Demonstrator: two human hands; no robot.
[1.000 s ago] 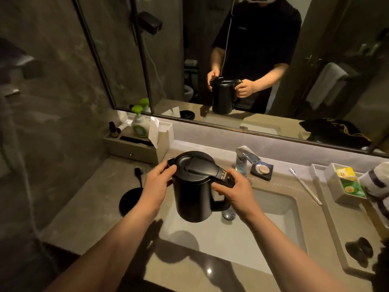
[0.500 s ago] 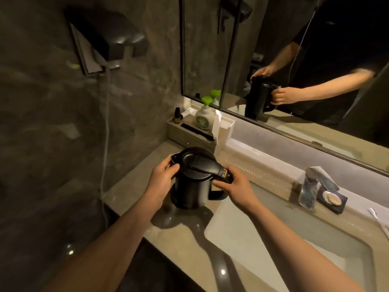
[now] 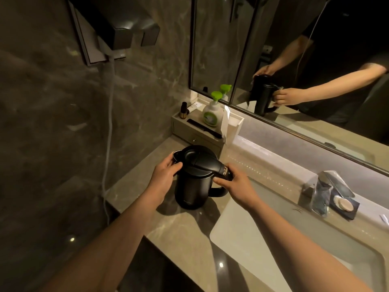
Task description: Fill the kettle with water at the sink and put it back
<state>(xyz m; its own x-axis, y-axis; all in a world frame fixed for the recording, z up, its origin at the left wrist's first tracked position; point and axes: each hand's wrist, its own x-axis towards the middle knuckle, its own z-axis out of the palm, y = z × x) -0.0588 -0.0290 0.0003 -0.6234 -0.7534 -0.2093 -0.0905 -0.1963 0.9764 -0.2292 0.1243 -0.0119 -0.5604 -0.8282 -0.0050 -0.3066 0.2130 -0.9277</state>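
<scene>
The black electric kettle (image 3: 194, 186) stands upright with its lid closed on the stone counter (image 3: 185, 234), left of the sink basin (image 3: 273, 245). My left hand (image 3: 164, 175) cups the kettle's left side near the spout. My right hand (image 3: 235, 184) is wrapped around the top of its handle. The kettle's underside and whatever it rests on are hidden. The chrome faucet (image 3: 320, 190) stands at the back of the sink, off to the right.
An organizer tray (image 3: 197, 135) with a green-capped soap pump (image 3: 212, 112), a small dark bottle and a comb sits against the wall behind the kettle. A soap dish (image 3: 345, 204) lies by the faucet. A wall-mounted dispenser (image 3: 117, 28) hangs upper left; the mirror is behind.
The kettle has travelled from above the sink basin leftward and down onto the counter, both hands staying on it. My view has swung left with it.
</scene>
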